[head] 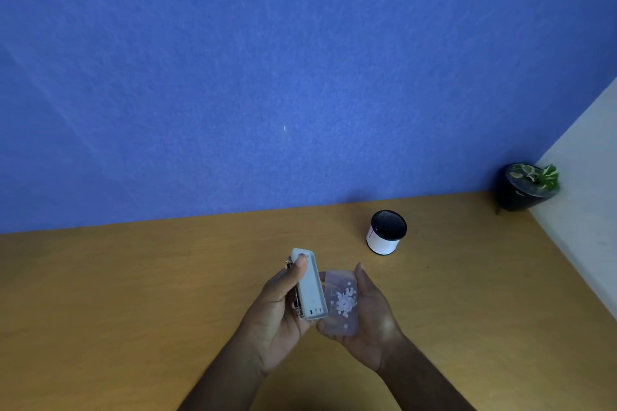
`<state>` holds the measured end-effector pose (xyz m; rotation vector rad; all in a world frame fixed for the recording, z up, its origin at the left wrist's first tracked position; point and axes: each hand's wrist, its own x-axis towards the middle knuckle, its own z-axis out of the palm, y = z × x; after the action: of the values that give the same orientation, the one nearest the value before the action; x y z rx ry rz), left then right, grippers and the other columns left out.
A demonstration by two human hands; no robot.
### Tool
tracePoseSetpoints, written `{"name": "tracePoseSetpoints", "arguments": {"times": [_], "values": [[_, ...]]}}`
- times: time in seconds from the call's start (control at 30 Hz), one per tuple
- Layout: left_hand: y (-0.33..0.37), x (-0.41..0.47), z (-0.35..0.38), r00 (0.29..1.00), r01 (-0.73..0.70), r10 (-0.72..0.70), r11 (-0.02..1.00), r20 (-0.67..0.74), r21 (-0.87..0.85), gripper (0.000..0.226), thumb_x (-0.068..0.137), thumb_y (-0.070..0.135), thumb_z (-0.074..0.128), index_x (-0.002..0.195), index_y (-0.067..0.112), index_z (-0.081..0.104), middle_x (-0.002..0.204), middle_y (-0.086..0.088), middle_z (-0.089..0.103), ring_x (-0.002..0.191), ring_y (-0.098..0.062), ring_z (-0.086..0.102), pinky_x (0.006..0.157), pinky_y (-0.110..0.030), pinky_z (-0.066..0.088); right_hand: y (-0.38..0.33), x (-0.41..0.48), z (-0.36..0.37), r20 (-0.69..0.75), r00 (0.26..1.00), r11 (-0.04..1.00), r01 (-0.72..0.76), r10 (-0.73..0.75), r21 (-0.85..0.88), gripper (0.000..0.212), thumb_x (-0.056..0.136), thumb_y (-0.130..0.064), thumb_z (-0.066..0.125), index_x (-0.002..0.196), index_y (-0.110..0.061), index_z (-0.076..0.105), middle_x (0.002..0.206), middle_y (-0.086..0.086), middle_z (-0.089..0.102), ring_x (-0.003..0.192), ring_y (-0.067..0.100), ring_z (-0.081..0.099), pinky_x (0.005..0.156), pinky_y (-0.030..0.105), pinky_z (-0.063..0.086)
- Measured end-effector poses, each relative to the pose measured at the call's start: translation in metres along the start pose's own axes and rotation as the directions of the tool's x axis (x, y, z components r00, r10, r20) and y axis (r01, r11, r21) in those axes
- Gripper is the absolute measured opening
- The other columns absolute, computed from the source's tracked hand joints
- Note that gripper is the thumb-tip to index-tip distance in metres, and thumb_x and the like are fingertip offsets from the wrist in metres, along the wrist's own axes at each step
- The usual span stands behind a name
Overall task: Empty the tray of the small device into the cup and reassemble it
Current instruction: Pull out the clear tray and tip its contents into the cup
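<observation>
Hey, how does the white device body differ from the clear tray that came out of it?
The device body is opaque white; the tray is see-through. The device body is in the left hand, turned on its edge; the tray lies flatter in the palm of the right hand. The tray holds small pale bits; none show on the device body. Both are held above the table, short of the cup.

Wooden table (167, 294) bears cup (385, 233), seemingly potted plant (529, 187).
</observation>
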<state>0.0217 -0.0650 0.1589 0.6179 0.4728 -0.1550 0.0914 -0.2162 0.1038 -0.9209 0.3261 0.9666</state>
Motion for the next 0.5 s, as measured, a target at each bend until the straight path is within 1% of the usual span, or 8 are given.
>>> {"name": "tracePoseSetpoints", "arguments": {"times": [0.07,0.13,0.2,0.23,0.3,0.43,0.47,0.5], "values": [[0.001,-0.002,0.002,0.999,-0.014,0.013,1.0,-0.051,-0.017,0.052,0.088,0.034,0.082,0.126,0.004,0.063,0.11,-0.026,0.07,0.101,-0.039,0.073,0.087,-0.053,0.066,0.001,0.001,-0.002,0.005,1.0,1.0,0.0,0.0,0.018,0.088,0.101,-0.072,0.041,0.138,0.005,0.064,0.125,0.028,0.056,0.089,0.036,0.066,0.065,0.041,0.054],[0.002,-0.004,0.005,0.995,-0.045,0.044,0.999,-0.087,-0.01,0.043,0.092,0.035,0.081,0.119,0.005,0.064,0.093,-0.018,0.07,0.085,-0.032,0.072,0.071,-0.047,0.066,0.0,-0.002,0.0,-0.003,1.0,1.0,0.008,-0.008,0.014,0.083,0.102,-0.07,0.042,0.126,0.003,0.073,0.119,0.026,0.058,0.089,0.036,0.063,0.062,0.04,0.054],[0.003,-0.006,0.007,0.991,-0.073,0.072,0.997,-0.108,-0.007,0.033,0.1,0.036,0.068,0.114,0.006,0.064,0.083,-0.014,0.069,0.072,-0.026,0.073,0.058,-0.04,0.064,0.0,-0.003,0.0,-0.016,1.0,1.0,0.014,-0.014,0.0,0.08,0.103,-0.069,0.04,0.121,0.001,0.077,0.105,0.022,0.064,0.083,0.033,0.063,0.06,0.039,0.054],[0.003,-0.007,0.008,0.99,-0.081,0.08,0.997,-0.114,-0.002,0.033,0.102,0.037,0.063,0.113,0.006,0.064,0.082,-0.013,0.069,0.069,-0.024,0.073,0.056,-0.037,0.063,-0.001,-0.004,0.0,-0.023,1.0,1.0,0.018,-0.018,-0.005,0.081,0.103,-0.068,0.04,0.122,0.001,0.076,0.098,0.019,0.066,0.079,0.031,0.062,0.059,0.039,0.054],[0.003,-0.006,0.005,0.989,-0.091,0.093,0.996,-0.119,0.025,0.036,0.103,0.04,0.06,0.116,0.007,0.065,0.087,-0.013,0.068,0.07,-0.021,0.073,0.056,-0.034,0.063,-0.001,-0.003,0.0,-0.03,0.999,1.0,0.024,-0.024,-0.004,0.081,0.104,-0.067,0.039,0.127,0.003,0.072,0.092,0.016,0.066,0.077,0.03,0.061,0.058,0.039,0.053],[-0.001,0.003,-0.009,0.978,-0.086,0.111,0.986,-0.175,0.144,0.036,0.106,0.043,0.057,0.118,0.012,0.068,0.092,-0.009,0.068,0.08,-0.02,0.068,0.063,-0.033,0.06,0.001,-0.002,-0.004,-0.027,1.0,1.0,0.014,-0.014,0.001,0.082,0.104,-0.068,0.039,0.13,0.004,0.07,0.091,0.015,0.066,0.074,0.028,0.061,0.059,0.038,0.053],[-0.002,0.007,-0.013,0.973,-0.08,0.117,0.979,-0.198,0.186,0.033,0.105,0.041,0.06,0.119,0.011,0.067,0.093,-0.009,0.067,0.082,-0.021,0.066,0.065,-0.034,0.059,0.002,-0.002,-0.004,-0.025,1.0,1.0,0.009,-0.009,0.003,0.082,0.104,-0.068,0.039,0.131,0.003,0.07,0.09,0.015,0.067,0.073,0.027,0.061,0.059,0.038,0.052],[-0.003,0.011,-0.017,0.967,-0.075,0.126,0.972,-0.223,0.223,0.034,0.1,0.039,0.065,0.119,0.01,0.064,0.095,-0.009,0.064,0.085,-0.022,0.063,0.068,-0.036,0.056,0.002,-0.002,-0.004,-0.023,1.0,1.0,0.006,-0.006,0.007,0.082,0.104,-0.068,0.038,0.131,0.003,0.07,0.089,0.014,0.067,0.071,0.026,0.061,0.059,0.038,0.052]]}}
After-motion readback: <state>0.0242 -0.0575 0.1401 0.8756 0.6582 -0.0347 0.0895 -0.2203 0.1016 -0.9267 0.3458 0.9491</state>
